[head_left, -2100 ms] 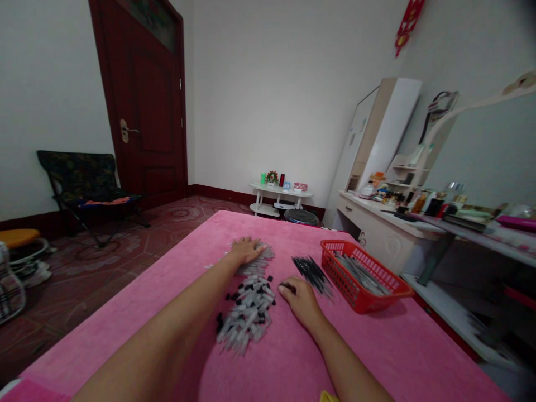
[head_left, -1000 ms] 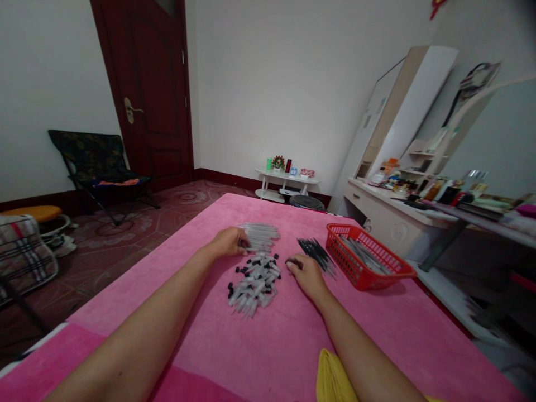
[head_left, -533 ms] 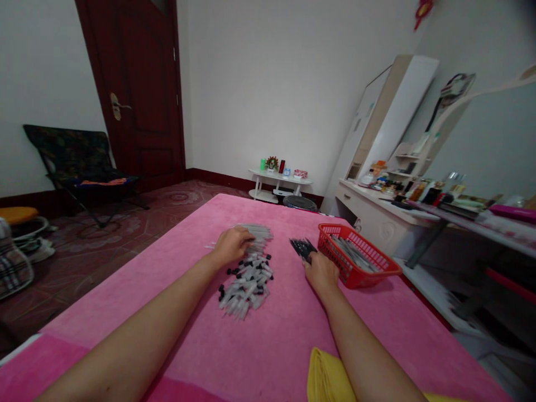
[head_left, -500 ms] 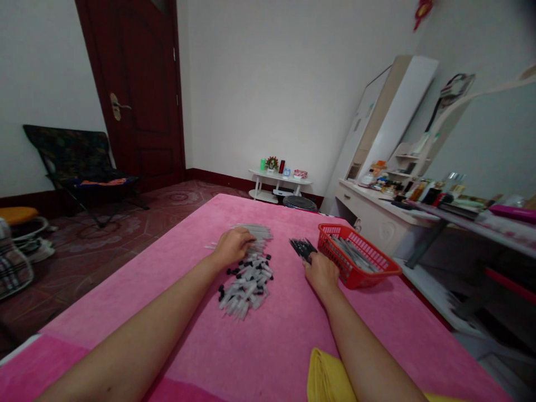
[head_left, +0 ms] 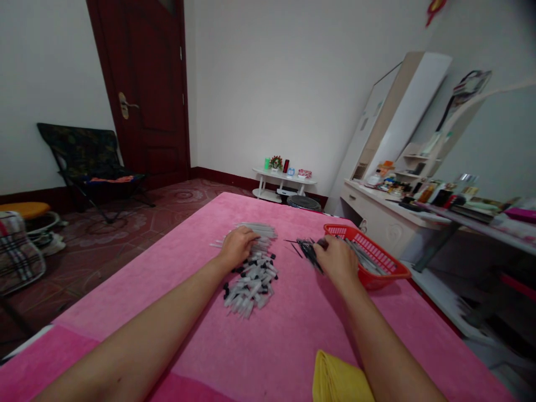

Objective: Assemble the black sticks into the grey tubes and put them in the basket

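Note:
My left hand (head_left: 238,247) rests with curled fingers on the far end of a heap of grey tubes with black caps (head_left: 251,282), beside a stack of longer clear tubes (head_left: 260,229). My right hand (head_left: 337,260) lies over a bunch of thin black rods (head_left: 306,247), its fingers bent around them, close against the red basket (head_left: 393,269). What the left fingers hold, if anything, is hidden under the hand. All of this lies on a pink cloth (head_left: 268,340).
The red basket holds several grey rods. A yellow object (head_left: 339,379) lies at the near edge. A white dresser (head_left: 381,215) crowded with bottles stands to the right. A small white table (head_left: 283,184), a folding chair (head_left: 90,164) and a dark door (head_left: 146,89) are beyond.
My right hand has moved from beside the capped tubes rightwards onto the black rods next to the basket. My left hand has drawn back from the clear tubes to the heap's far end.

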Action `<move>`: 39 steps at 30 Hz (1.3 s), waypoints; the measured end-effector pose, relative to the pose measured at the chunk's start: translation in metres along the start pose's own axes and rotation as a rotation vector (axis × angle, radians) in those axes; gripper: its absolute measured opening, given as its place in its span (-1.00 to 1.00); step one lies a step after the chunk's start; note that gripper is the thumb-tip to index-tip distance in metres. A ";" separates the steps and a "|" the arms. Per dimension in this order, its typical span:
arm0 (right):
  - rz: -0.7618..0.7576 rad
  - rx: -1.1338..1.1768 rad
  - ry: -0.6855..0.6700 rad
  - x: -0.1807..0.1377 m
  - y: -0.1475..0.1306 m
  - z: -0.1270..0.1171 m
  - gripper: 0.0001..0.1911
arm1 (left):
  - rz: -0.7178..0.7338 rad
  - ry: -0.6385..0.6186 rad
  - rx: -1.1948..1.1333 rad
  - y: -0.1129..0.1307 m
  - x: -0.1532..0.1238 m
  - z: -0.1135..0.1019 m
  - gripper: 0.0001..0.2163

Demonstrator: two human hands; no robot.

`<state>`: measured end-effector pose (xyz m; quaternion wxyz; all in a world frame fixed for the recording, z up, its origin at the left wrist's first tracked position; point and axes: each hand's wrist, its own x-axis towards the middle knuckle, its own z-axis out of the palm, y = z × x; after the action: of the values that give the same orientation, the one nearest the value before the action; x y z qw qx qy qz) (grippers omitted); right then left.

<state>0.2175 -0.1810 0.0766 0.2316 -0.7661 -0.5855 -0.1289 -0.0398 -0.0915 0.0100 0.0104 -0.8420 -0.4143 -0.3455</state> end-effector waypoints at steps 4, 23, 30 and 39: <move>-0.068 0.364 -0.033 0.008 0.001 -0.001 -0.78 | -0.026 0.006 -0.017 0.001 0.000 0.000 -0.77; -0.116 0.583 -0.111 0.012 0.008 -0.004 -0.85 | -0.024 0.026 -0.036 -0.003 -0.001 0.001 -0.77; -0.108 0.578 -0.129 0.013 0.010 -0.007 -0.86 | 0.095 0.049 -0.055 -0.003 -0.001 0.000 -0.79; -0.074 0.600 -0.097 0.013 0.013 -0.012 -0.84 | 0.201 0.143 -0.129 -0.007 -0.002 0.006 -0.82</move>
<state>0.2345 -0.1788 0.0900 0.4145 -0.6471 -0.6351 0.0783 -0.0424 -0.0859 0.0026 0.0203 -0.8513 -0.3028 -0.4279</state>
